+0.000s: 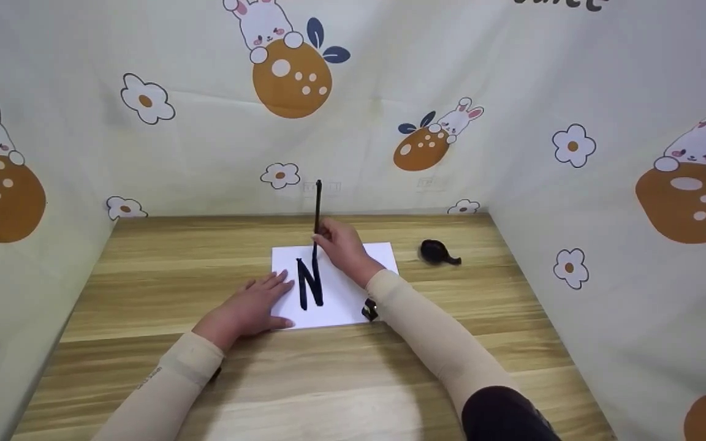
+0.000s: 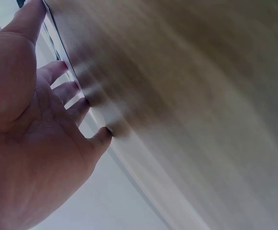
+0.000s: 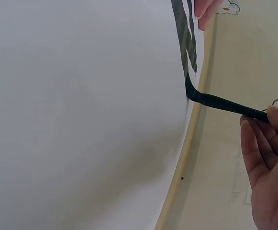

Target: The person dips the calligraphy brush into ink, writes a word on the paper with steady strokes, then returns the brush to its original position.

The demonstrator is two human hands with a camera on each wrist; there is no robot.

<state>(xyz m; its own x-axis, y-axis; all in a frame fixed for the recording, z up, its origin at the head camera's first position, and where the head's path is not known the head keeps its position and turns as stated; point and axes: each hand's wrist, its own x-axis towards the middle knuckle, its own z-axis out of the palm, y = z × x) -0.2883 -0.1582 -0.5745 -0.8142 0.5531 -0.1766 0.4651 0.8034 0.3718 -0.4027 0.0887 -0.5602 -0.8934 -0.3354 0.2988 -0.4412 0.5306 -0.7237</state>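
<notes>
A white sheet of paper (image 1: 344, 309) lies on the wooden table, carrying thick black strokes (image 1: 311, 283) shaped like an N. My right hand (image 1: 344, 245) pinches a slim black brush (image 1: 318, 205) by its handle, held nearly upright. In the right wrist view the dark tip of the brush (image 3: 191, 91) is bent against the paper at the end of a stroke. My left hand (image 1: 258, 304) rests at the left edge of the sheet with fingers spread. The left wrist view shows the thumb and fingertips of the left hand (image 2: 38, 129) along the paper's edge.
A small black dish with a short handle (image 1: 434, 252) stands on the table (image 1: 163, 263) to the right of the paper. Pale fabric walls (image 1: 206, 153) with printed rabbits and flowers enclose the table's back and sides. A dark object (image 1: 369, 309) shows beside the right wrist.
</notes>
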